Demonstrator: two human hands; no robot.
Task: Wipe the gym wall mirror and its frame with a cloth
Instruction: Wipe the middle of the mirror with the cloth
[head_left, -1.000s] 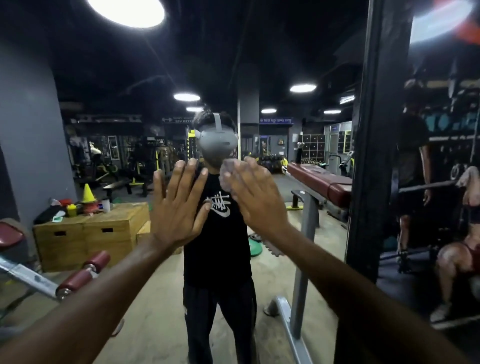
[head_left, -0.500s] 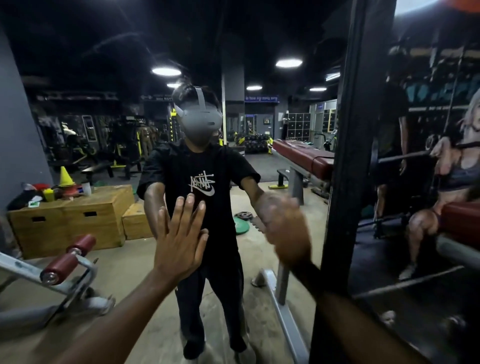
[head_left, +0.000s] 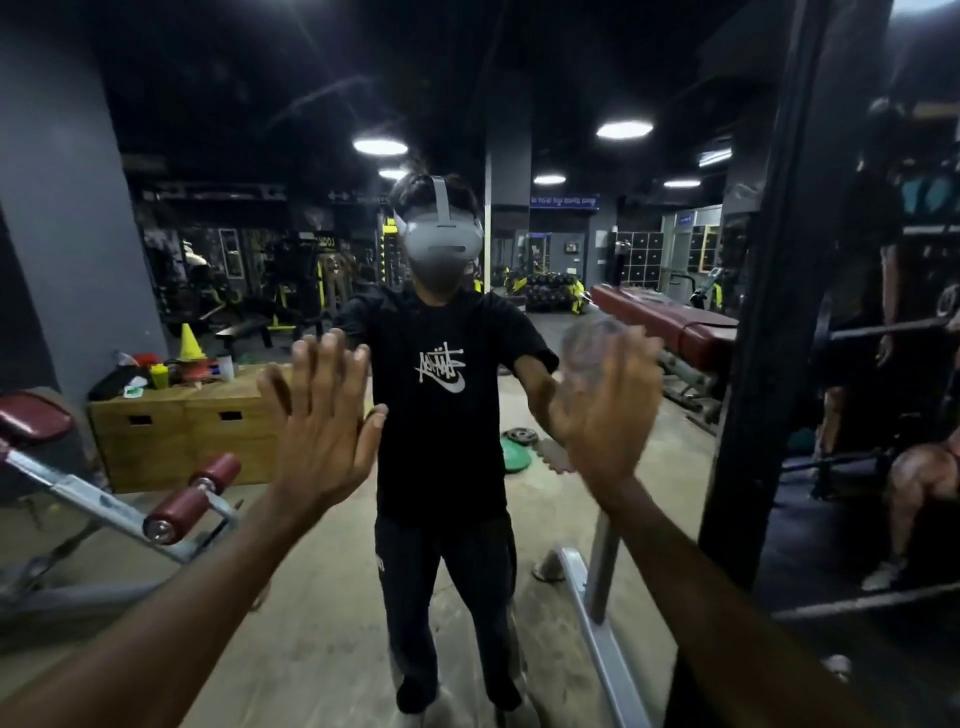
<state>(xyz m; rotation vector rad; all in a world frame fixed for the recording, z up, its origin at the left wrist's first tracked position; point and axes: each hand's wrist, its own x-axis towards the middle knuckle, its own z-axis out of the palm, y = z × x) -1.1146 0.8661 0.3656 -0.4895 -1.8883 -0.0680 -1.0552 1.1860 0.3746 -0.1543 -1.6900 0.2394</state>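
The wall mirror (head_left: 218, 130) fills the view and reflects me and the gym behind. Its black vertical frame (head_left: 769, 322) stands at the right. My left hand (head_left: 322, 415) lies flat on the glass with its fingers spread and straight. My right hand (head_left: 605, 415), blurred by motion, presses a pale grey cloth (head_left: 589, 335) against the glass just left of the frame. Only the cloth's top edge shows above the fingertips. The fingers look straight.
Reflected in the glass are a red padded bench (head_left: 670, 325), a roller-pad bench (head_left: 187, 499) at the left, wooden boxes (head_left: 182, 431) with cones and bottles, and weight plates on the floor (head_left: 519, 447). Right of the frame another panel shows people training.
My right hand with the cloth swept from the mirror's middle down and right, then back up beside the frame. My left hand dipped lower on the glass and has come back up.
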